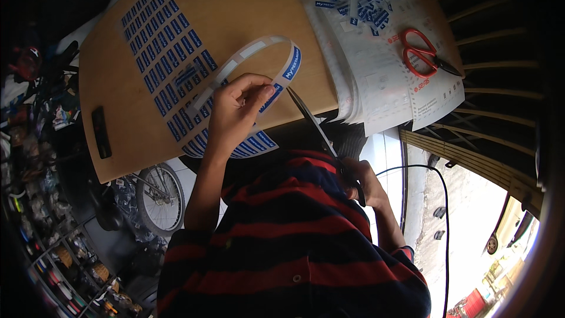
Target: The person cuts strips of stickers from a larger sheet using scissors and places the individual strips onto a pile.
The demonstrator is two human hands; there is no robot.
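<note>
Pinched in my left hand (238, 109) is a long strip of blue-and-white labels (292, 62), which curls up in a loop above the table. My right hand (366, 184) grips a pair of black-handled scissors (316, 126) by the handles. The blades point up and to the left, and their tips come close to the strip just right of my left fingers. Beneath and left of my left hand lies a sheet of blue labels (168, 53) in rows. Its near edge (256, 145) bends over the table's front edge.
On the wooden table (259, 0), white plastic packaging (353, 76) covers the right side. A pile of cut blue labels (368, 3) and red-handled scissors (421, 53) lie on it. A black rectangular object (101, 132) sits at the left. A bicycle wheel (160, 199) stands below.
</note>
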